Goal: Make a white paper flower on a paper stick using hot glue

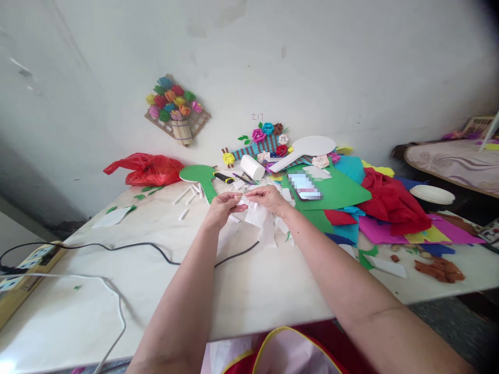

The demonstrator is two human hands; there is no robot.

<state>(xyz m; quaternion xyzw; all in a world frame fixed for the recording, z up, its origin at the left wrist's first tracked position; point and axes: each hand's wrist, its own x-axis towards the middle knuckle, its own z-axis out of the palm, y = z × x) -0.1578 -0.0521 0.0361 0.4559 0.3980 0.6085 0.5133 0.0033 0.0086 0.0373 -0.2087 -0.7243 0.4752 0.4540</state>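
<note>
My left hand [223, 205] and my right hand [268, 199] meet above the middle of the white table [156, 291]. Both pinch a crumpled piece of white tissue paper [261, 221], whose loose end hangs down towards the table. The fingers of both hands are closed on the paper's upper edge. Small white paper rolls [189, 196] lie just beyond my left hand, next to a green foam cut-out [200, 176].
Coloured paper and foam sheets [370, 208] pile up at the right, with a phone [306, 187] on top. A black cable [128, 248] and a white cable [113, 301] cross the left side. A red plastic bag [146, 169], paper flower crafts [265, 140] and a white cup [252, 167] stand by the wall.
</note>
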